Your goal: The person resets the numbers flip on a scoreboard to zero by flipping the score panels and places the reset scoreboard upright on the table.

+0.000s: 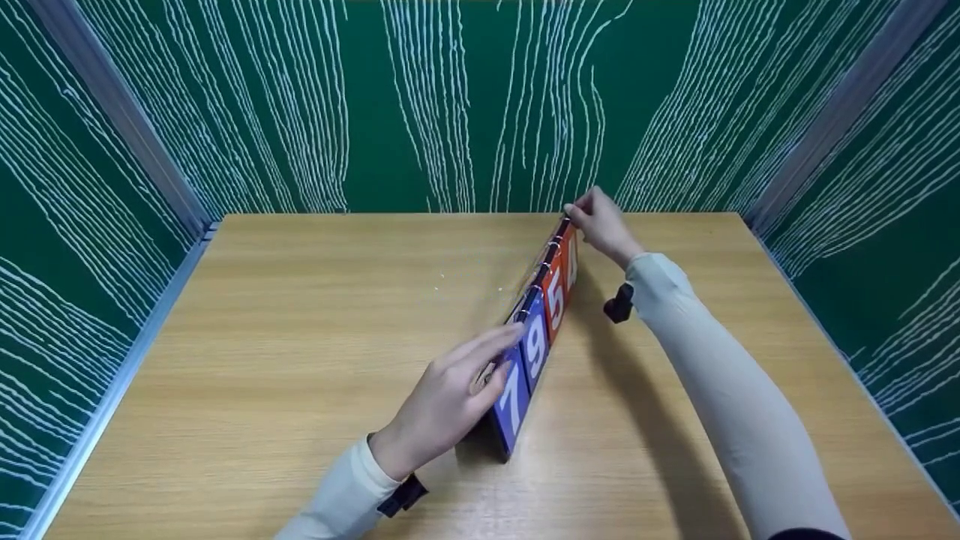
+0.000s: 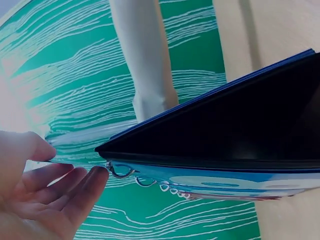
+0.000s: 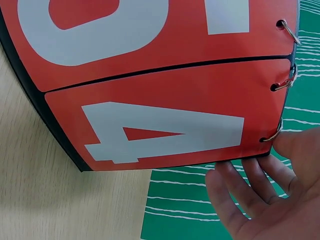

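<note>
Scoreboard (image 1: 534, 341), a tent-shaped one with number cards, stands on the counter (image 1: 300, 337) in the head view, running from the person's side toward the green wall (image 1: 367, 112); its visible cards read 7, 9, 5 and 4. The left grip (image 1: 446, 401) is at the near end, fingers stretched over the top edge, thumb by the blue 7 card (image 1: 512, 401). The right grip (image 1: 604, 225) pinches the far top corner. To do this well, I judge, both ends want equal, light support, so the tent neither twists nor slides.

In the left wrist view, the left grip is loosely spread, a fingertip right by the metal rings (image 2: 121, 177), with the scoreboard's dark hollow end beside it. Fingertips should probably avoid pushing on the rings, where a card could snag.

In the right wrist view, the red 4 card (image 3: 175, 125) lies flat on the scoreboard's side; the thumb is at the ringed corner, fingers along the end edge. A gentle pinch on the board rather than the card alone would likely steady it best.
</note>
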`<control>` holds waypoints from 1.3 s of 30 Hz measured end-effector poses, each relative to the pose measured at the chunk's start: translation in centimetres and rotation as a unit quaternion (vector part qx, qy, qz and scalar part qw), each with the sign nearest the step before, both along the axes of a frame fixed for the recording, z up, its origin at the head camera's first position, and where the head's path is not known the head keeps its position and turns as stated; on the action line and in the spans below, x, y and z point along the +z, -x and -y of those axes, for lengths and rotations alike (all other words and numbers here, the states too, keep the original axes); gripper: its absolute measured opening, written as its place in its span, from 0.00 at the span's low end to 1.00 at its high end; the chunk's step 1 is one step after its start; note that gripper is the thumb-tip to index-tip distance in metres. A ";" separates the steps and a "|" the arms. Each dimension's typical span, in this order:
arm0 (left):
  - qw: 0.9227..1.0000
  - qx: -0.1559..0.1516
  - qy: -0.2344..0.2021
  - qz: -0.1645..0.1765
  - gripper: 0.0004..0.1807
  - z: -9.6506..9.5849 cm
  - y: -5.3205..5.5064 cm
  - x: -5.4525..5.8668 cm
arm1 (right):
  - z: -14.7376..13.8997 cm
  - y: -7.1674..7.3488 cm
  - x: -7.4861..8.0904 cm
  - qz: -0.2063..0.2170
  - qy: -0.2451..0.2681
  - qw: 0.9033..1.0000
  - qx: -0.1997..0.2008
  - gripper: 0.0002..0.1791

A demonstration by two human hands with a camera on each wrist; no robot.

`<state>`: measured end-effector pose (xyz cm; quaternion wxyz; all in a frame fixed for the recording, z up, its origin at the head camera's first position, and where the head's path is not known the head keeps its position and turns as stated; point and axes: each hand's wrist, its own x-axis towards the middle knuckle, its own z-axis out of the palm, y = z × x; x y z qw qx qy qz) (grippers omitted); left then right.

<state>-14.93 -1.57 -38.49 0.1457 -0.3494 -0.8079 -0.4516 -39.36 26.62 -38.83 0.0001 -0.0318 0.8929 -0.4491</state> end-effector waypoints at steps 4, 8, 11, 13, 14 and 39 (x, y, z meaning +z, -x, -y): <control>0.996 -0.004 0.038 -0.079 0.22 -0.2 -0.2 -0.2 | 0.0 0.1 0.0 -0.005 -0.007 1.000 -0.001 0.14; 0.991 0.000 0.079 -0.109 0.22 -0.4 -0.5 -0.2 | 0.0 0.1 0.0 -0.005 -0.011 1.000 -0.005 0.15; 0.984 0.003 0.108 -0.141 0.22 -0.7 -0.7 -0.4 | 0.0 0.0 0.1 0.003 -0.006 1.000 -0.007 0.15; 0.978 0.006 0.123 -0.171 0.21 -1.0 -0.7 -0.7 | 0.0 -0.1 0.1 0.007 -0.002 1.000 -0.006 0.15; 0.973 0.009 0.130 -0.189 0.20 -1.1 -0.7 -0.8 | 0.0 -0.1 0.1 0.008 -0.001 1.000 -0.006 0.15; 0.843 0.004 0.313 -0.437 0.11 -2.7 -0.5 -3.4 | 0.2 0.0 0.1 0.002 -0.013 1.000 -0.004 0.16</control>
